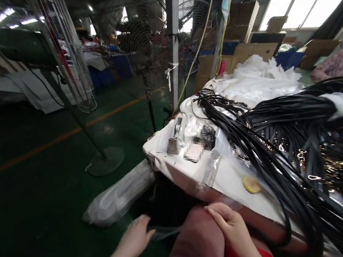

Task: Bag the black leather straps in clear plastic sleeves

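Note:
Low beside the table, my left hand [137, 235] is closed on a thin strip of clear plastic film [166, 232] that stretches toward my knee. My right hand [225, 221] is over my bare knee, just below the table edge, fingers curled and thumb pressed in. What it pinches, if anything, is hard to make out. Above it on the white-covered table [181, 169] lie a clear plastic piece [212, 167] and a yellow-edged round disc [251, 184]. Black straps [271, 157] with gold-coloured clasps heap up on the right, some hanging over the edge.
A small metal device [175, 140] and a dark speckled bundle [207, 135] sit near the table corner. White plastic sheets [263, 80] pile up behind. A long wrapped bundle [120, 194] leans below. Left stands a fan base [106, 161]. Another person [338, 61] is at far right.

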`<state>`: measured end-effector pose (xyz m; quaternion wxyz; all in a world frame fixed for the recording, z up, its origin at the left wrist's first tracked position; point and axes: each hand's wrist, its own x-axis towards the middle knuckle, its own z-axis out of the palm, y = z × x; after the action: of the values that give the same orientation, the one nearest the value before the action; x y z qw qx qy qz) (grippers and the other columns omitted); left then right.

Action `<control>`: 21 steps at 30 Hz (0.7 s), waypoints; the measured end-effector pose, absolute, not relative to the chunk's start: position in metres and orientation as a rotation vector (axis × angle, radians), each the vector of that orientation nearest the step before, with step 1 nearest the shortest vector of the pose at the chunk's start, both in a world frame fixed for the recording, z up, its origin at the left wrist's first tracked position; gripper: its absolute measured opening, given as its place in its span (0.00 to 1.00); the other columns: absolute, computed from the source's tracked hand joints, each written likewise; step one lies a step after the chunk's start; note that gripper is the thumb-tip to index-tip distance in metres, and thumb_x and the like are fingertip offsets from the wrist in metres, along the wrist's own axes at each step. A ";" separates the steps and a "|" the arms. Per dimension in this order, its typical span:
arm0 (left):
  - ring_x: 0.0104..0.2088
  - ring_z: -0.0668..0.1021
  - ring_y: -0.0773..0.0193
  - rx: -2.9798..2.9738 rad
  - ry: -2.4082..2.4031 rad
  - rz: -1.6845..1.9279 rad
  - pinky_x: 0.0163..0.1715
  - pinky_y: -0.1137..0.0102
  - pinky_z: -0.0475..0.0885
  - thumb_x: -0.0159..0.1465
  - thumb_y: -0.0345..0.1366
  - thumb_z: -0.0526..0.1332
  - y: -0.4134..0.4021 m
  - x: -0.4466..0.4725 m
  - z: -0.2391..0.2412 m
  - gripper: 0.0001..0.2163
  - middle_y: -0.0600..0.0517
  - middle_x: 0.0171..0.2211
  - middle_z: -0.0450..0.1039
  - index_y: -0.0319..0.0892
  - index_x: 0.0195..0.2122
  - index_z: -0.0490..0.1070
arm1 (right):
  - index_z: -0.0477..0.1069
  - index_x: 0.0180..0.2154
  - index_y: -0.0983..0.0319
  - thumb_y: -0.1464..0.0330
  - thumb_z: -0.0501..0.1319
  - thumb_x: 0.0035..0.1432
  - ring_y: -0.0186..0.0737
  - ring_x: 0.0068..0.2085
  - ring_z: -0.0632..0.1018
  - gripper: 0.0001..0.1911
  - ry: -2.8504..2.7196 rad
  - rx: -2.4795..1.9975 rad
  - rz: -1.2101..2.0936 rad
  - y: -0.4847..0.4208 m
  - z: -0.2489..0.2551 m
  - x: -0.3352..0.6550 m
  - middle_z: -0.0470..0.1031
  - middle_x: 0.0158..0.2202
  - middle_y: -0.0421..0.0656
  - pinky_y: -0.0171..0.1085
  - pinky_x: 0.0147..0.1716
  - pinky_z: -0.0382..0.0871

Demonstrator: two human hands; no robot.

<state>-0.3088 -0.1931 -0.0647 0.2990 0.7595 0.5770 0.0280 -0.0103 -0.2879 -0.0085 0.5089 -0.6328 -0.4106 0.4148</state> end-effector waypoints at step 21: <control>0.21 0.70 0.69 1.463 0.533 0.108 0.22 0.75 0.63 0.54 0.41 0.68 -0.233 -0.127 0.002 0.13 0.55 0.18 0.68 0.38 0.22 0.70 | 0.72 0.21 0.62 0.66 0.64 0.53 0.37 0.26 0.74 0.11 -0.990 -1.790 0.710 -0.329 0.013 -0.002 0.76 0.23 0.41 0.33 0.26 0.64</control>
<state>-0.1274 -0.2331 0.0023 0.7107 0.6594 0.2402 0.0485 -0.0015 -0.3293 0.0131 0.4690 -0.7300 -0.4038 0.2897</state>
